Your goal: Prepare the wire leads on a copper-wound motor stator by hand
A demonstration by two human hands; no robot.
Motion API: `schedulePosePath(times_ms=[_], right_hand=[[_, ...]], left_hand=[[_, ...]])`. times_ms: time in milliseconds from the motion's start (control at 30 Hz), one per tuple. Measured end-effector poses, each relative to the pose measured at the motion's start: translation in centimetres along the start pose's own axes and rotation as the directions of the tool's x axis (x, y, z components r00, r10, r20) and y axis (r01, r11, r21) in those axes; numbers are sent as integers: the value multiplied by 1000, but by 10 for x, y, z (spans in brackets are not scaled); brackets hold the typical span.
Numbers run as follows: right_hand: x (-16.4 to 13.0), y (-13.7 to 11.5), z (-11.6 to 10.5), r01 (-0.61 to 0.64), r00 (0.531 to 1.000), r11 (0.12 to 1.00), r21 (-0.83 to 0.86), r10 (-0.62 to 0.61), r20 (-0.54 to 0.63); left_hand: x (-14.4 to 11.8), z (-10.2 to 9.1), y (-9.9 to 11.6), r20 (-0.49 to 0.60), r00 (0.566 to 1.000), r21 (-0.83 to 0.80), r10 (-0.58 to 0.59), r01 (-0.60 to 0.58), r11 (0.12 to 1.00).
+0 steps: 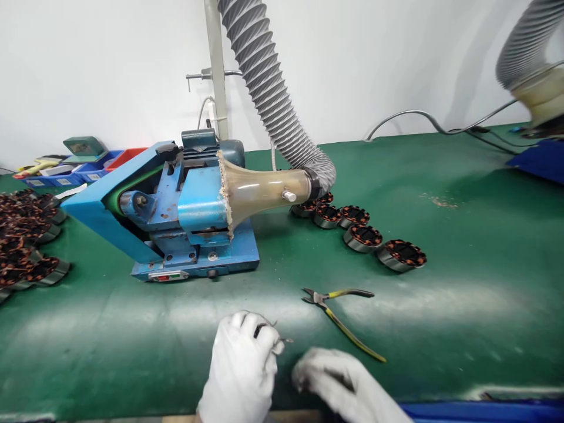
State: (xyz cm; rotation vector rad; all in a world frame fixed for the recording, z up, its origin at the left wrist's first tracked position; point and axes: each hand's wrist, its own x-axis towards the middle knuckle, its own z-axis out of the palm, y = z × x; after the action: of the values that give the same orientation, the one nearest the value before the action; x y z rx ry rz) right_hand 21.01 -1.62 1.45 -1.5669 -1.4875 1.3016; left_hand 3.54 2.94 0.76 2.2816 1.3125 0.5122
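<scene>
Gloved left hand (pixel 243 361) closes around a mostly hidden part (pixel 287 340); right hand (pixel 339 376) half-curled, its hold unclear.
Green desk (pixel 484 264) meets white wall (pixel 374 59).

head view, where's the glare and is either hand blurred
In the head view, pale glare streaks the green table; in the same head view, the right hand is blurred, the left hand looks sharper, and bright highlights sit on the funnel.

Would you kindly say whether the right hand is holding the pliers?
No, the pliers lie on the tabletop, apart from the right hand.
</scene>
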Motion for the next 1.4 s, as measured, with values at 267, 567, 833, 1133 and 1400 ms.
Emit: schedulePosePath(times_ms=[267, 567, 833, 1133, 1400], right_hand=[[41, -10, -28, 461, 884, 779, -425, -361, 296], [45, -16, -26, 500, 864, 668, -551, -335, 377], [30, 6, -5, 555, 822, 570, -605, -486, 296], [25, 0, 3, 410, 906, 737, -538, -396, 147], [29, -3, 8, 274, 957, 874, -401, -288, 26]], left_hand=[[1, 0, -4, 8, 999, 3, 39, -39, 999], [2, -2, -6, 22, 997, 34, 77, -78, 996], [0, -16, -6, 122, 972, 8, 202, -204, 979], [0, -21, -1, 134, 975, 30, 178, -184, 982], [-4, -8, -3, -174, 979, -90, 104, -121, 989]])
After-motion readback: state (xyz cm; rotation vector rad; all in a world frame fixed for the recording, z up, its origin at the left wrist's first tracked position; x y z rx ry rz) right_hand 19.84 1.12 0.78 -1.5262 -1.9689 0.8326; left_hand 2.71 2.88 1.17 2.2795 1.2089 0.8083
